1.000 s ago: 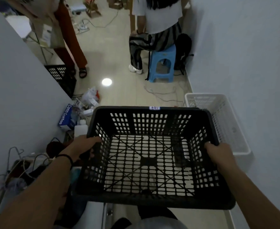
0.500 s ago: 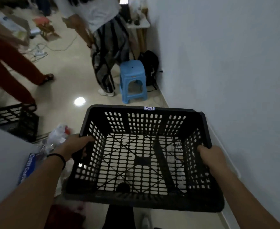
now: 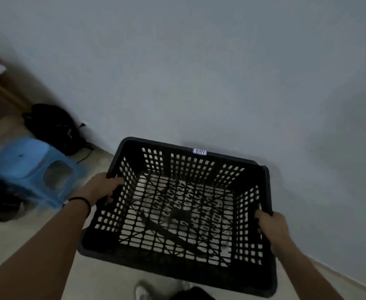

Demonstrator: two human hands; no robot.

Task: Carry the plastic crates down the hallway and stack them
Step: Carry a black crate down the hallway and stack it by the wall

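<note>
Fingers of the left hand [image 3: 104, 188] curled over the rim of the black plastic crate [image 3: 177, 215] on its left side, a dark band around the wrist behind them. The right hand [image 3: 272, 227] gripped the opposite rim in the same way, fingers hooked inside the lattice wall. Between the two hands the crate hung in the air, empty, tilted slightly so that its right side sat lower and nearer the person. A small white label [image 3: 199, 151] sat on the far rim, away from both hands.

Beyond the far rim stood a plain grey wall [image 3: 199, 72], quite close. Out past the left hand a blue plastic stool [image 3: 30, 167] stood on the floor, with a black bag [image 3: 52, 126] against the wall behind it. Pale shapes showed through the crate's floor, too blurred to name, so whether another crate lay below could not be told.

The step looked like carrying, with stacking not yet done. To do it well, both grips ought to stay symmetrical and the crate be levelled, the far rim kept off the wall, and the left elbow swung clear of the stool.
</note>
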